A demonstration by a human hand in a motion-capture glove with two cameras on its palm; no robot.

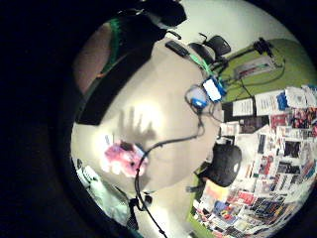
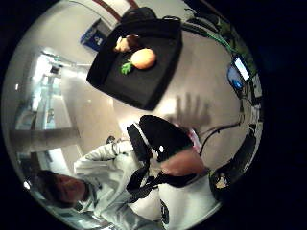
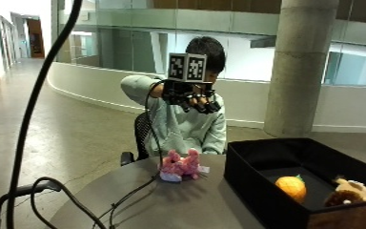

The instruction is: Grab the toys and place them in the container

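A pink plush toy lies on the round grey table, just left of the black container. An orange toy and a brown plush toy lie inside the container. My gloved right hand is raised in front of the person's face, high above the pink toy, with its fingers spread and holding nothing. From the palm I see the pink toy on the table beside the hand's shadow, and the container with the orange toy and the brown toy.
A blue and white device with cables lies on the far part of the table. A black chair stands at the table's edge. A thick column rises behind the container.
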